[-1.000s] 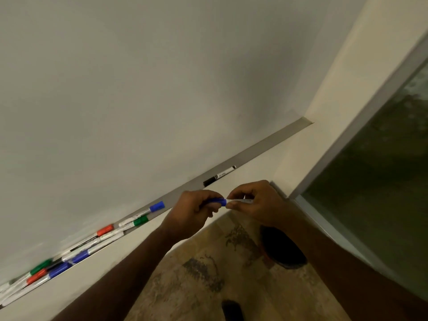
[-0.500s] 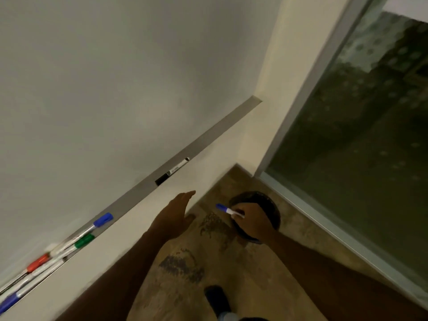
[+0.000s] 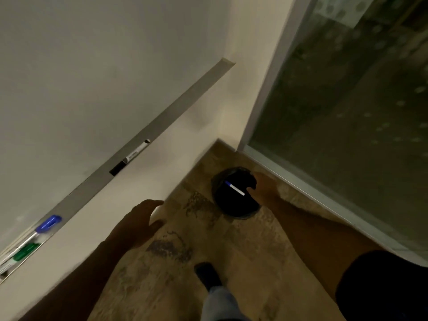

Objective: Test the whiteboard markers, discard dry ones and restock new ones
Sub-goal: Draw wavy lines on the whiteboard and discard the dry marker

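So the blue-capped marker [image 3: 234,188] sits over the mouth of the round black bin [image 3: 236,208] on the floor, blue end pointing toward the wall. The right hand [image 3: 264,186] is just beside its white end with its fingers loose and wrapped round nothing; can't tell if a fingertip touches it. The left hand [image 3: 139,223] is spread flat and holds nothing, near the wall under the tray [image 3: 162,117]. On the tray lie a black marker [image 3: 135,154] and, further left, blue [image 3: 47,224] and green [image 3: 24,251] ones.
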